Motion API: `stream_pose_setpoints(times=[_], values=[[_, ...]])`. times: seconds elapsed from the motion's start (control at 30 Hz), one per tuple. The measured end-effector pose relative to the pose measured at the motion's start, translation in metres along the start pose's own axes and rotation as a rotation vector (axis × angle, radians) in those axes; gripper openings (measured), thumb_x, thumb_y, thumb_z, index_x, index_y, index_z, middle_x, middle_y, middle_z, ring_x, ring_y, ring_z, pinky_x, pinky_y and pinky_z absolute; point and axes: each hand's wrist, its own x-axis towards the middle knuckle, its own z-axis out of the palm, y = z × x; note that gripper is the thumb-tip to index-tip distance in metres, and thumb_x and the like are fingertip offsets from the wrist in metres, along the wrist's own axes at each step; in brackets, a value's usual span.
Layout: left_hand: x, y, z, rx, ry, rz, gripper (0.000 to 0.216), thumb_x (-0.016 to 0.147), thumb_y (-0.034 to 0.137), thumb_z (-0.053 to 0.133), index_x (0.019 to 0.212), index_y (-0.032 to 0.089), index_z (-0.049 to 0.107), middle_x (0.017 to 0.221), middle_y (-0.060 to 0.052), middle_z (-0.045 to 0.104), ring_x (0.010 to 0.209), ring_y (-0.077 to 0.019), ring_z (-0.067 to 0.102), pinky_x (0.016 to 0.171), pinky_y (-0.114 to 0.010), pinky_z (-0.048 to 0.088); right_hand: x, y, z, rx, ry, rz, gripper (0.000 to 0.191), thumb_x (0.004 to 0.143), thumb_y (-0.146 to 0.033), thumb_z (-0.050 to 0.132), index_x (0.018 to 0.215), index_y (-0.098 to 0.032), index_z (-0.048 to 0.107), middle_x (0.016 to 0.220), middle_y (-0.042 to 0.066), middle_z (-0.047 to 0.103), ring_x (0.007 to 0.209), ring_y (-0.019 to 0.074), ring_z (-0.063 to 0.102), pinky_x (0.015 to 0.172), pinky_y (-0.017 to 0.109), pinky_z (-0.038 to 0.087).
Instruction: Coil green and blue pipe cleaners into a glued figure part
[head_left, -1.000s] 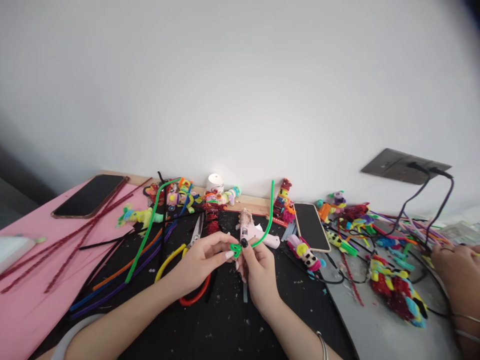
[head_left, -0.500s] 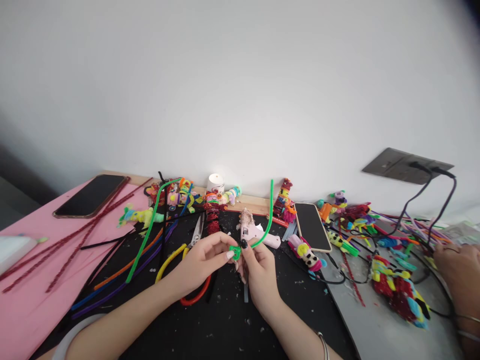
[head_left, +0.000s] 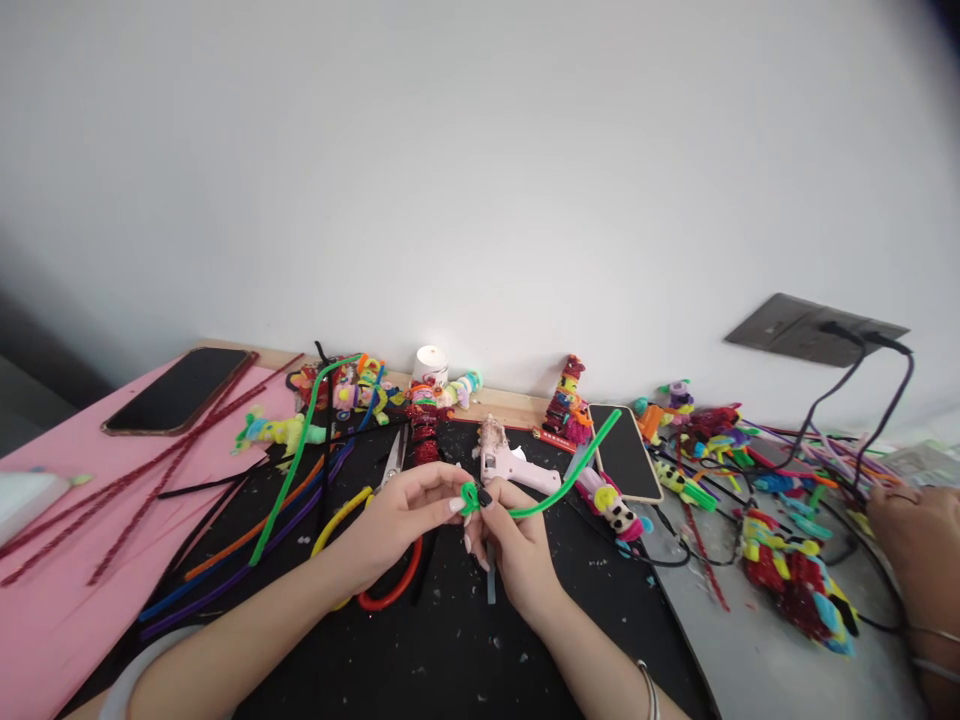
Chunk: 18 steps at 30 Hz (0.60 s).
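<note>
Between my two hands is a green pipe cleaner point(head_left: 561, 490), coiled into a small looped knot at one end. My left hand point(head_left: 409, 515) pinches the looped end between thumb and fingertips. With thumb and fingers closed, my right hand point(head_left: 516, 535) grips the same piece just beside the loops; its free tail curves out to the right and up. Behind my right hand lies a pale pink glue gun point(head_left: 517, 465). Scissors with yellow and red handles point(head_left: 396, 580) lie partly hidden under my left forearm. A dark red tinsel figure point(head_left: 426, 420) is just beyond my left hand.
Loose pipe cleaners point(head_left: 289, 480) and a phone point(head_left: 180, 390) lie left, partly on pink board point(head_left: 60, 640). Another phone point(head_left: 626, 455), finished figures point(head_left: 799, 590) and black cables point(head_left: 817, 400) are right. Another person's hand point(head_left: 911, 540) rests at the far right. A wall stands behind.
The green pipe cleaner's free tail has swung from nearly upright down to the right. The loops between my fingertips have turned slightly. Both hands stay almost in place.
</note>
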Motion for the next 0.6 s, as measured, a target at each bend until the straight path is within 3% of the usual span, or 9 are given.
stream_pose_setpoints(times=[0.2,0.6], values=[[0.0011,0.0029,0.0013,-0.007,-0.005,0.038,0.018,0.080,0.022,0.060,0.097,0.017,0.058,0.093,-0.003,0.063,0.089,-0.0169,0.059,0.077,-0.027,0.046,0.0014,0.0015,-0.0018,-0.047,-0.005,0.034,0.034,0.086,-0.041,0.051,0.062,-0.017,0.048,0.045,-0.005,0.045,0.035,0.0058,0.033,0.035,0.017,0.021],[0.0001,0.0097,0.0059,0.117,0.077,0.059,0.014,0.079,0.021,0.058,0.090,0.013,0.062,0.067,0.000,0.062,0.063,-0.0128,0.058,0.063,-0.026,0.047,0.0029,0.0040,-0.0007,-0.040,-0.041,0.043,0.039,0.087,-0.040,0.050,0.056,-0.016,0.048,0.045,-0.005,0.041,0.039,0.0067,0.032,0.041,0.021,0.019]])
